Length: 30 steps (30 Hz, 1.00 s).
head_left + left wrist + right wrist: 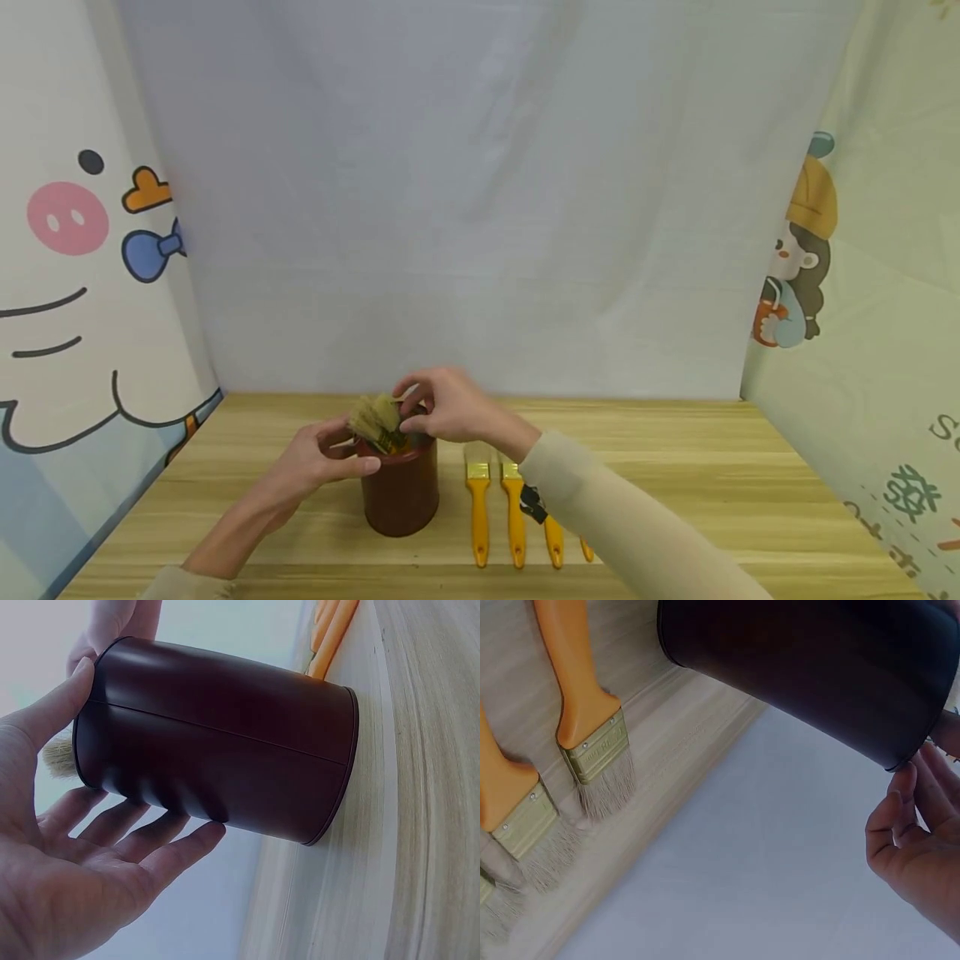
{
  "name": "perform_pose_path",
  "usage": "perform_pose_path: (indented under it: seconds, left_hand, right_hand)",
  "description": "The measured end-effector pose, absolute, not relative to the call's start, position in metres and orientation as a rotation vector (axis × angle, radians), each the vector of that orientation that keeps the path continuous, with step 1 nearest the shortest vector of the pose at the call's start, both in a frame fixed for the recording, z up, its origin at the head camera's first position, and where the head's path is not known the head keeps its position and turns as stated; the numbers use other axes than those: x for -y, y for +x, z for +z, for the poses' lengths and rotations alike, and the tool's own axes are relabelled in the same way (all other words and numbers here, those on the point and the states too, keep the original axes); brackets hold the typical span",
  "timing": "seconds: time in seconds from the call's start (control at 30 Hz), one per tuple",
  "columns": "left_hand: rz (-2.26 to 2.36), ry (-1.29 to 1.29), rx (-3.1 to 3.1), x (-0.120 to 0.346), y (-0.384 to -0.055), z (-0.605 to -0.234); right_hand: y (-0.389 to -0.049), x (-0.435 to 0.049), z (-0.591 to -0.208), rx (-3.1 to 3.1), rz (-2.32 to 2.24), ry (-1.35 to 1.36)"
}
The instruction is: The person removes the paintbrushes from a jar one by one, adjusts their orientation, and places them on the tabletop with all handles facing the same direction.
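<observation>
A dark reddish-brown cylindrical container [400, 496] stands upright on the table. Pale bristles [372, 421] of paintbrushes stick up above its rim, leaning left. My left hand [311, 458] holds the container near the top from the left. In the left wrist view its thumb [71, 694] lies at the rim, with the fingers [161, 836] along the opposite side. My right hand [453, 408] is bent over the rim from the right, thumb and fingers beside the bristles. The right wrist view has its fingertips partly hidden behind the rim; I cannot tell whether they pinch a brush.
To the right of the container, several paintbrushes with orange handles [479, 517] lie in a row, bristles away from me. My right sleeve [622, 517] passes over some of them. A pale cloth [480, 208] hangs behind the wooden table [705, 483], with printed cloths at both sides.
</observation>
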State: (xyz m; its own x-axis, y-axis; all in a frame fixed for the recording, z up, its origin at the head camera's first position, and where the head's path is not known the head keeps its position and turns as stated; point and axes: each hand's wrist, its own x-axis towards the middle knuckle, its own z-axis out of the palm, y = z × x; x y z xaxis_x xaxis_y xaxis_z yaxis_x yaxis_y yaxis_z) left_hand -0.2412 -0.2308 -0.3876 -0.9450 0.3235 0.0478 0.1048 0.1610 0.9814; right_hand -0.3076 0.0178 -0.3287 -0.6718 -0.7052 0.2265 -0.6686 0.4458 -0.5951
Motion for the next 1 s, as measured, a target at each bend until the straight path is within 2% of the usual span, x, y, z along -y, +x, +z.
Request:
perform_pose_path:
  seconds: [0.4,1.0]
  left_hand:
    - [1.866,0.406,-2.267,0.232,-0.242,-0.388]
    - [1.871,0.434,-2.248,0.230,-0.243,-0.387]
  right_hand:
    - [-0.303,-0.002,-0.334,-2.680,-0.951,-1.297]
    - [-0.299,-0.008,-0.335,-2.652,-0.966,-1.364]
